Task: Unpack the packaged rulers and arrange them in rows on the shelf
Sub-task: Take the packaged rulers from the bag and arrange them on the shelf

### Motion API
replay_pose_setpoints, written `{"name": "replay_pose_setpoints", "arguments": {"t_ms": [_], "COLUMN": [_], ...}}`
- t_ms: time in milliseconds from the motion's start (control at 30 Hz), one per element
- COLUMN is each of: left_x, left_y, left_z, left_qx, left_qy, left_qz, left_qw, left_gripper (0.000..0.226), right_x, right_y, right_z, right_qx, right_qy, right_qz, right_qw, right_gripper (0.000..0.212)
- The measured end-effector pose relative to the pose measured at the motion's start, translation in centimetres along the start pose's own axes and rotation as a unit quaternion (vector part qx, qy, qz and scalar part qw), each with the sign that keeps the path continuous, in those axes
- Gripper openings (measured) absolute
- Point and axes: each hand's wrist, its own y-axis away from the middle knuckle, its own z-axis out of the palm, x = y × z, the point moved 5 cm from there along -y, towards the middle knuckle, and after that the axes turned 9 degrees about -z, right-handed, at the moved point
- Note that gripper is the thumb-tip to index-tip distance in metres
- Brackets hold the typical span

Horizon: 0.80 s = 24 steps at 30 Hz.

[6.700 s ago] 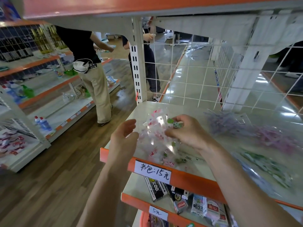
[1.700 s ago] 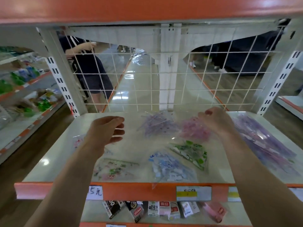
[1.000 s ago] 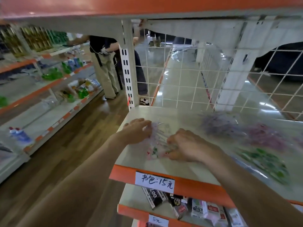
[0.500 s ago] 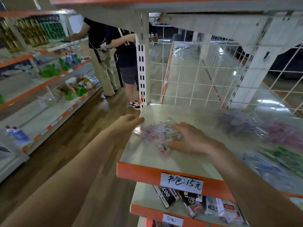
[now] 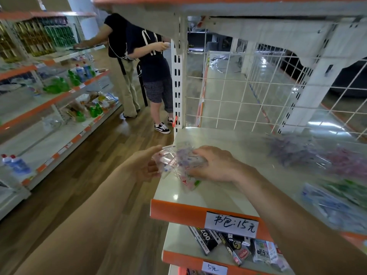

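Note:
A clear packet of rulers (image 5: 179,162) with pink, red and green print lies at the left end of the white shelf (image 5: 200,197), partly over its side edge. My right hand (image 5: 215,163) lies on top of the packet with its fingers curled over it. My left hand (image 5: 144,165) is at the shelf's left side, fingers straight, touching the packet's left edge. More ruler packets lie in rows to the right: purple (image 5: 288,149), pink (image 5: 349,163), green (image 5: 345,190) and blue (image 5: 325,205), all blurred.
An orange shelf lip carries a handwritten price label (image 5: 231,224). Small boxed goods (image 5: 236,247) lie on the shelf below. A wire grid (image 5: 238,92) closes the back. Two people (image 5: 147,72) stand in the aisle to the left, beside stocked shelves (image 5: 59,92).
Since half a second ago my right hand has closed more over the packet and drawn it toward the shelf's left edge. My left hand has come in against the packet's side.

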Motion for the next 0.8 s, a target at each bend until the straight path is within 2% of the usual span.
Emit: {"name": "replay_pose_setpoints", "arguments": {"t_ms": [67,133,200,233,300,367,433,600,733,800], "left_x": [-0.4,-0.4,0.2,0.8,2.5,4.4,5.3,3.3,2.3,2.3], "left_y": [-0.3,-0.5,-0.7,-0.8,-0.9,-0.4,0.1,0.3,1.2,0.9], "left_z": [-0.5,-0.7,-0.5,-0.4,0.0,1.1,2.8,3.1,1.3,0.1], "left_qx": [-0.003,-0.003,-0.001,0.009,0.062,0.112,0.096,0.058,0.053,0.047], "left_qy": [0.054,0.085,0.069,0.034,-0.104,-0.266,-0.362,-0.427,-0.416,-0.348], "left_qz": [-0.017,-0.013,0.005,0.018,0.070,0.150,0.187,0.128,0.062,0.049], "left_qw": [0.998,0.996,0.998,0.999,0.990,0.946,0.908,0.893,0.906,0.935], "left_gripper": [0.027,0.030,0.035,0.037,0.042,0.045,0.040,0.031,0.037,0.052], "right_x": [0.9,1.4,0.6,0.0,-1.1,-1.6,-1.7,-1.1,-1.2,-1.7], "right_y": [1.2,2.4,3.1,3.2,2.9,2.4,1.9,1.6,1.2,1.1], "right_z": [-0.5,-0.3,0.7,1.2,2.0,2.6,2.9,3.0,3.0,2.9], "right_qx": [0.029,0.022,0.021,0.026,0.022,0.014,0.010,0.023,0.022,0.017], "right_qy": [0.030,0.072,0.068,0.062,0.063,0.067,0.066,0.072,0.056,0.052], "right_qz": [0.071,0.125,0.124,0.112,0.099,0.099,0.094,0.068,0.039,0.038], "right_qw": [0.997,0.989,0.990,0.991,0.993,0.993,0.993,0.995,0.997,0.998], "right_gripper": [0.069,0.071,0.075,0.078,0.082,0.086,0.088,0.081,0.069,0.070]}}
